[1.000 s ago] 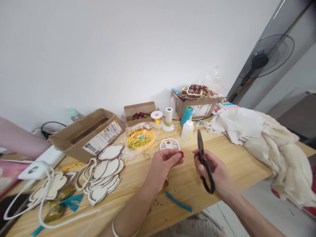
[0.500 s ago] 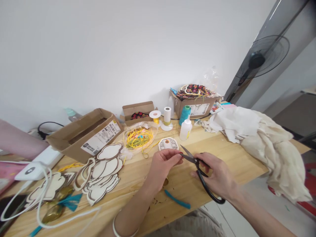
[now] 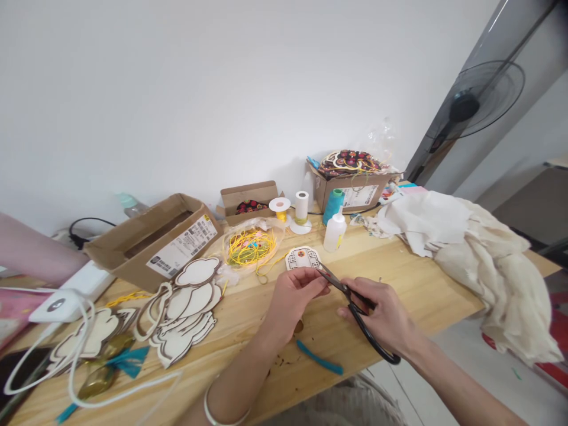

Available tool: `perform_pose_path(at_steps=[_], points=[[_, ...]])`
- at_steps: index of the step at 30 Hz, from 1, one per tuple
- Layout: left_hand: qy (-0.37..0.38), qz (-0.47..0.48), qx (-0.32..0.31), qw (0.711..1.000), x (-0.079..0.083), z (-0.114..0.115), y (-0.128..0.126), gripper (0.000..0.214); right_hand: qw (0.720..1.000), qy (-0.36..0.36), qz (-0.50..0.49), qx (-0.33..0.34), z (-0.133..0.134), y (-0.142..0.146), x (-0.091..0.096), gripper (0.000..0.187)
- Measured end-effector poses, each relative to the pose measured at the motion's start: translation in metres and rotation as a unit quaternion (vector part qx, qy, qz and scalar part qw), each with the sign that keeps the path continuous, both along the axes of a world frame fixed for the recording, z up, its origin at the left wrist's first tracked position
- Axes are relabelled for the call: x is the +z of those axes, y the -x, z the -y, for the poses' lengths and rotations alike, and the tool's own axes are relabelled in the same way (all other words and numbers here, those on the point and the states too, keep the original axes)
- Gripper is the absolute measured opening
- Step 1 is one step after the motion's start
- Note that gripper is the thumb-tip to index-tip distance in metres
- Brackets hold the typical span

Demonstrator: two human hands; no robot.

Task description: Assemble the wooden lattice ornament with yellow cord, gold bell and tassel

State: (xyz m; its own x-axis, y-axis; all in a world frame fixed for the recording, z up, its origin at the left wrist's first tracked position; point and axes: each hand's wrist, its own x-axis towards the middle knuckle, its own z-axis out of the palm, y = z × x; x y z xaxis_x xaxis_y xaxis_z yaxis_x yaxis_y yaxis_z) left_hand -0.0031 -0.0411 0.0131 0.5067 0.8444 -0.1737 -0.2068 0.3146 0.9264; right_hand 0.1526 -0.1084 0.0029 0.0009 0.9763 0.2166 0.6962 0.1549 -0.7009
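Note:
My right hand [image 3: 380,315] grips black scissors [image 3: 357,310] by the loops, blades pointing left at my left fingertips. My left hand [image 3: 295,294] is pinched shut on something small that I cannot make out; the scissor tips meet it there. Just beyond the hands lies a small white fretwork plaque [image 3: 302,258] on the wooden table [image 3: 426,290]. A teal strip [image 3: 319,358] lies on the table below my hands.
Stacked white cloud-shaped cutouts [image 3: 186,305] lie left, with cardboard boxes [image 3: 155,239], a yellow cord bundle [image 3: 251,245], thread spools [image 3: 302,210], a glue bottle [image 3: 334,232] and a cloth heap [image 3: 479,260] right. A pink sleeve [image 3: 31,254] shows at far left. A fan [image 3: 481,97] stands behind.
My right hand swung the scissors from upright down to level, bringing the blades to my left fingertips, where they have now closed in further. My left hand stayed put.

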Motion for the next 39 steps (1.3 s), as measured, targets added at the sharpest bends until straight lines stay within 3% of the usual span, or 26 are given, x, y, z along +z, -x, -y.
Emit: perform_pose_path(at_steps=[12,26,32,39], points=[[-0.007,-0.006,0.002,1.0,-0.001,-0.001,0.0,0.014,0.999,-0.006,-0.033,0.015,-0.001,-0.002,0.0,0.021],[0.003,-0.007,-0.01,1.0,0.002,0.0,-0.001,0.018,0.999,-0.02,-0.036,0.027,0.0,-0.008,-0.01,0.031],[-0.023,-0.053,0.008,0.998,0.006,-0.002,0.001,0.015,0.997,-0.054,-0.036,-0.033,-0.005,-0.01,-0.014,0.032],[-0.143,-0.169,-0.061,0.973,0.002,-0.011,0.007,0.008,0.981,-0.061,-0.129,-0.132,-0.009,-0.011,-0.016,0.034]])
